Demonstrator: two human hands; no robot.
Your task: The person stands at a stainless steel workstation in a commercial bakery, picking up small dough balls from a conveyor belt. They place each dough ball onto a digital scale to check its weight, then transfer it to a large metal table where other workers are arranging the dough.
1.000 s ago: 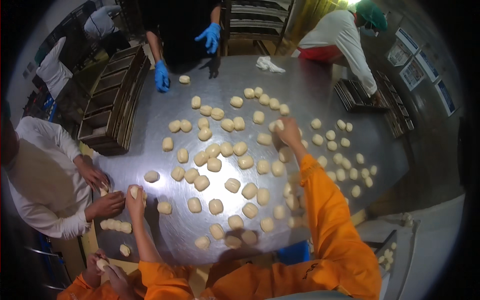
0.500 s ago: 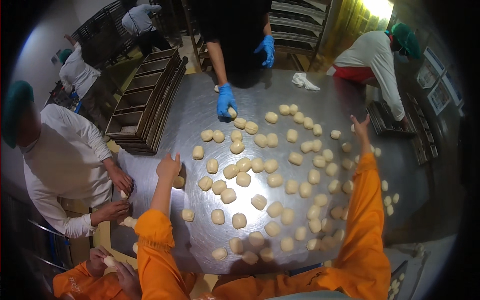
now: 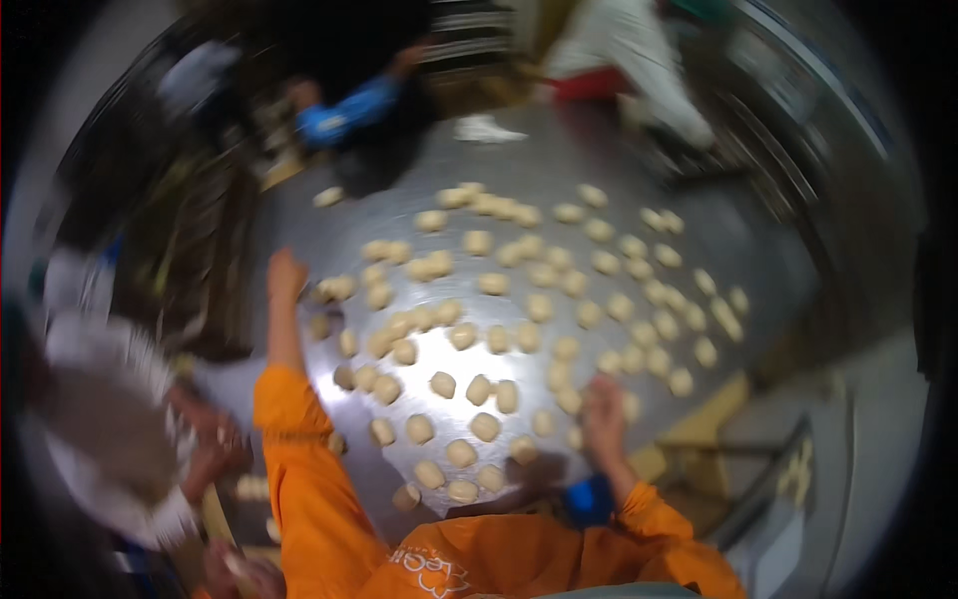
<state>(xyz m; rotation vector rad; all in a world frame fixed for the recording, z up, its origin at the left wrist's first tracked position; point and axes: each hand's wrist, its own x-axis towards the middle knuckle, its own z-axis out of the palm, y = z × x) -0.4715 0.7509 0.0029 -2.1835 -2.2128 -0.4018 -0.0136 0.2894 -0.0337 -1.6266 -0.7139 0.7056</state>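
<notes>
Many short, rounded pieces of pale dough (image 3: 485,427) are spread over a shiny steel table (image 3: 369,190). My left hand (image 3: 286,274), at the end of an orange sleeve, reaches over the table's left side, just beyond some dough pieces (image 3: 334,290). Near the front edge, my right hand (image 3: 603,419) is low over the table, close beside several more pieces (image 3: 631,404). Motion smears the fingers of both hands. Whether either hand touches or holds dough cannot be made out.
A white cloth (image 3: 487,130) lies at the far edge. Baking tins (image 3: 215,260) stand at the left. Beyond the table are a blue-gloved person (image 3: 344,112) and a white-sleeved person (image 3: 639,65). Another person's hands (image 3: 215,439) work at the left edge. Something blue (image 3: 589,499) shows under my right forearm.
The view has shifted and blurred. My right hand has come back from the far right to the near edge. The blue-gloved hand has drawn back from the dough.
</notes>
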